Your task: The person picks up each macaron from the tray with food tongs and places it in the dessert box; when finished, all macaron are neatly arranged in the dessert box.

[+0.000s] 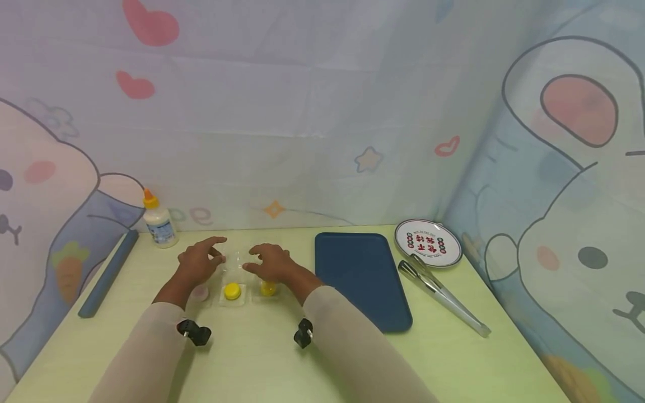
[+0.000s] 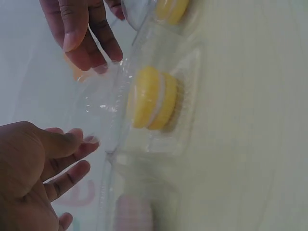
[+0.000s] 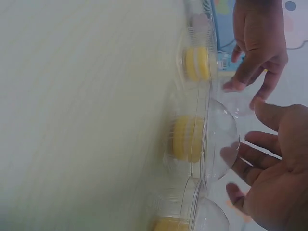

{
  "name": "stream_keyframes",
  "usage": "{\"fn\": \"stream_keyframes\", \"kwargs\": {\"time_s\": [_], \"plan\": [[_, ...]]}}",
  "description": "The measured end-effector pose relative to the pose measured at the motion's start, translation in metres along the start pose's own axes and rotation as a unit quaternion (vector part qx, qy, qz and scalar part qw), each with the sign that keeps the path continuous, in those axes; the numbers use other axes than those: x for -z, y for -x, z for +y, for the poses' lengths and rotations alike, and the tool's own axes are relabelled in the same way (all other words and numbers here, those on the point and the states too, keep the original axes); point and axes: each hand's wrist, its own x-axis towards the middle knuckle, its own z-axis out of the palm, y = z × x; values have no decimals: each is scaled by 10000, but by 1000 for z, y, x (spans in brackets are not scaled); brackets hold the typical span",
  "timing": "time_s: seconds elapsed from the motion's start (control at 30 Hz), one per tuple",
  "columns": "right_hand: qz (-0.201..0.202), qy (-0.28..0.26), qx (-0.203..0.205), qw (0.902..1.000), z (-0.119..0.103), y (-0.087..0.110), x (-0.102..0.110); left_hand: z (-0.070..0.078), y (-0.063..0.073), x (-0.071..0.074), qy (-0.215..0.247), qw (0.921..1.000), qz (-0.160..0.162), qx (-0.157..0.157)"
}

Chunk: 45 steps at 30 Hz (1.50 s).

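Well over to the left lies a long blue bar (image 1: pixel 108 274), and next to it stands a squeeze bottle (image 1: pixel 160 223) with an orange tip; its blue label carries print too small to read.

The left hand (image 1: pixel 198 262) comes next, loosely bent, with a gap between thumb and first finger. Its fingertips are right by a clear lid (image 2: pixel 94 103); I cannot tell whether they touch it.

Below the hands sits a row of cookies in clear plastic boxes: a pinkish cookie (image 1: pixel 200 293), partly hidden by the left wrist, then a yellow cookie (image 1: pixel 232 291) with the clear lid raised behind it, then a second yellow cookie (image 1: pixel 268 288) partly covered by the right hand. A further yellow cookie (image 3: pixel 171 224) is cut off at the bottom of the right wrist view.

The right hand (image 1: pixel 274 263) is also relaxed, fingers apart, clenched on nothing. Some fingertips are near the clear plastic, but contact is hard to make out.

Further right is a dark blue tray (image 1: pixel 363 282), its near left part hidden by the sleeve (image 1: pixel 363 347). Behind, a white plate (image 1: pixel 428 242) bears red Chinese characters and tiny lettering I cannot read. Metal tongs (image 1: pixel 445 296) lie just below it.
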Motion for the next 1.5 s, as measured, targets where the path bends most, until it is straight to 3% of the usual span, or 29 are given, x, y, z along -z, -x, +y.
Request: {"fn": "stream_keyframes", "kwargs": {"time_s": [0.23, 0.43, 0.57, 0.73, 0.97, 1.13, 1.33, 1.5], "plan": [[931, -1188, 155, 9884, 0, 3, 2, 5, 1, 5, 593, 9969, 468, -212], [1625, -1659, 132, 9726, 1, 5, 4, 14, 4, 10, 1018, 9932, 436, -364], [1861, -1912, 277, 9633, 3, 7, 6, 18, 7, 12, 1132, 9922, 344, -380], [1786, -2102, 397, 9604, 6, 8, 6, 22, 14, 16, 1313, 9905, 220, -351], [1338, -2437, 605, 9587, 8, 14, 1, 22, 21, 18, 1507, 9879, -60, -348], [1307, -2318, 616, 9620, 9, 18, 0, 21, 25, 18, 1488, 9880, -168, -389], [984, -2592, 556, 9592, 6, 23, -2, 13, 33, 19, 1313, 9901, -63, -494], [564, -2892, 528, 9541, 4, 29, -5, 3, 46, 23, 1610, 9861, -226, -354]]}}
